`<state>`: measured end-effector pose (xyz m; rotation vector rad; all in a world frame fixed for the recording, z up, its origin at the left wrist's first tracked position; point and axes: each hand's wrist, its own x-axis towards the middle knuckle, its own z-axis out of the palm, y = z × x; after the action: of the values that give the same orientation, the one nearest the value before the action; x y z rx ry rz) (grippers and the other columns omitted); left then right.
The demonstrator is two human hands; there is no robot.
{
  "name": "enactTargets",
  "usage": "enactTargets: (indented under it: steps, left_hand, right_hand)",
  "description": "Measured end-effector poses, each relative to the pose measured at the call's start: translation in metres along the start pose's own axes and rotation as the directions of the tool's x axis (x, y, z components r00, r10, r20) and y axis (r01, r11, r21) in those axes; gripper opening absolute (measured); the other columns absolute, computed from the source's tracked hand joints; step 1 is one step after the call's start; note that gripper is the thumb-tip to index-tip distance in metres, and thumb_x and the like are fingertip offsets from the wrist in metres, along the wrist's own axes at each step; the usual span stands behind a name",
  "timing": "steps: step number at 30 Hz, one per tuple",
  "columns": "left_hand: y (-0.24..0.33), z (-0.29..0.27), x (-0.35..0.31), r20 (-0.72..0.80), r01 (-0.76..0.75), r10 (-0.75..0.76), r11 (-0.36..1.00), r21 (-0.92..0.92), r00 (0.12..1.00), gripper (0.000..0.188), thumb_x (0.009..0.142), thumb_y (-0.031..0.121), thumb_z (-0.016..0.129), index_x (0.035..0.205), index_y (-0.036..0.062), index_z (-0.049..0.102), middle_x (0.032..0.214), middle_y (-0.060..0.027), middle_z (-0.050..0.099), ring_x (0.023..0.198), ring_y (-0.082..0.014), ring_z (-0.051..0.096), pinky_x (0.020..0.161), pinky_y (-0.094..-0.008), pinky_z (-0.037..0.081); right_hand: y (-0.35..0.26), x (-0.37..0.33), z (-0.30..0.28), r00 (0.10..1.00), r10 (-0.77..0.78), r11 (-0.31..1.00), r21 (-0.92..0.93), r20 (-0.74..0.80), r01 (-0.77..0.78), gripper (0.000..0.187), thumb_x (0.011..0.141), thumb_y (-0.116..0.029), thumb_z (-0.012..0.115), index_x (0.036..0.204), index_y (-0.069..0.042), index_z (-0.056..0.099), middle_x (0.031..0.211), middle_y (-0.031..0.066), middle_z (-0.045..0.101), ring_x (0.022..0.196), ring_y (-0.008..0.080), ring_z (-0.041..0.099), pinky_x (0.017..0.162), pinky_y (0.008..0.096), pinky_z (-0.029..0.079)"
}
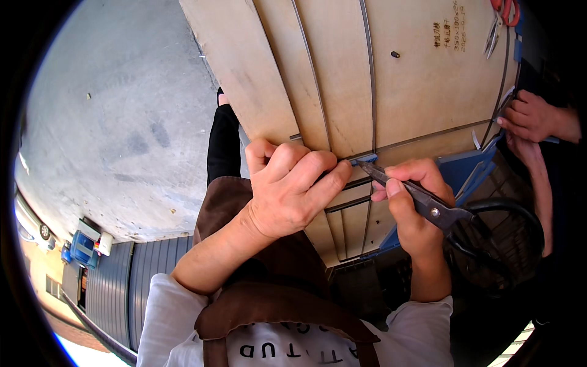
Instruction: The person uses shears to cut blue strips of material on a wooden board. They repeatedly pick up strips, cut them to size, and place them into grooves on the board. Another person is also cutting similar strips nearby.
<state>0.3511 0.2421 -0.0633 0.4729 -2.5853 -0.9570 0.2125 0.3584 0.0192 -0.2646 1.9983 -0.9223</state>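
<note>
Fingers curled, my left hand (293, 186) rests on a pale wooden board (416, 98) set with thin dark metal strips. Its fingertips pinch a small blue strip (365, 159) lying along one of these metal lines. My right hand (416, 211) is wrapped around the blades of black-handled scissors (455, 215), close to the pivot. The scissors' tips touch or nearly touch the blue strip, just beside my left fingers. Their looped handles stick out beyond my right hand, with no fingers in them. My left fingers partly hide the strip's near end.
At the right edge another person's hand (532, 116) works by the board's corner. Red-handled scissors (494, 30) lie at the board's far right. A blue sheet (458, 168) lies along its right side. One dark plug (395, 54) stands up from the wood. Grey concrete floor (122, 122) stretches left.
</note>
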Motion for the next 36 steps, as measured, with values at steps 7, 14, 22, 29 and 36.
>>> enactTargets:
  steps: [7,14,22,29,36]
  left_hand:
    - [-0.001,0.002,-0.001,-0.006,-0.028,0.028,1.0,0.014,1.0,0.026,0.063,0.023,0.06,0.088,0.0177,0.066,0.083,0.008,0.054,0.073,-0.0112,0.045,0.071,-0.0318,0.027]
    - [0.005,0.0,0.009,0.041,-0.064,0.063,0.997,0.034,0.997,0.026,0.064,0.02,0.064,0.09,0.0179,0.066,0.083,0.008,0.055,0.073,-0.0112,0.046,0.069,-0.0312,0.028]
    - [0.006,0.008,0.022,0.082,-0.112,0.113,0.993,-0.023,0.99,0.024,0.066,0.02,0.059,0.089,0.0147,0.064,0.083,0.0053,0.054,0.071,-0.0123,0.047,0.067,-0.0303,0.029]
    - [0.008,0.006,0.025,0.101,-0.1,0.1,0.995,-0.007,0.99,0.026,0.059,0.016,0.069,0.085,0.0168,0.065,0.08,0.0063,0.056,0.07,-0.0126,0.048,0.067,-0.0293,0.03]
    - [0.01,0.005,0.026,0.118,-0.103,0.102,0.995,0.005,0.988,0.027,0.058,0.015,0.07,0.085,0.0172,0.065,0.08,0.0064,0.056,0.07,-0.0126,0.049,0.067,-0.0298,0.03]
  right_hand:
    - [0.008,0.001,0.008,0.953,-0.302,0.929,-0.224,0.006,0.296,0.014,0.076,0.001,0.065,0.088,-0.004,0.059,0.066,0.0102,0.061,0.058,0.0166,0.062,0.055,0.0266,0.048]
    - [0.02,-0.023,0.006,0.963,-0.135,0.987,0.053,-0.233,0.151,0.011,0.088,-0.001,0.052,0.099,0.002,0.051,0.086,0.0149,0.061,0.069,0.0177,0.061,0.064,0.0303,0.054]
    - [0.033,-0.015,0.004,0.961,-0.014,0.939,0.328,-0.278,0.108,0.01,0.087,-0.002,0.056,0.097,0.002,0.054,0.084,0.0144,0.065,0.068,0.0149,0.064,0.063,0.027,0.052]
    - [0.036,-0.016,0.003,0.97,-0.021,0.921,0.373,-0.241,0.113,0.01,0.087,-0.001,0.056,0.097,0.002,0.055,0.084,0.0141,0.065,0.069,0.0144,0.064,0.064,0.0264,0.053]
    - [0.034,-0.014,0.004,0.981,-0.07,0.973,0.203,-0.179,0.107,0.01,0.087,0.0,0.053,0.097,0.001,0.052,0.084,0.0141,0.063,0.07,0.0182,0.063,0.065,0.0295,0.053]
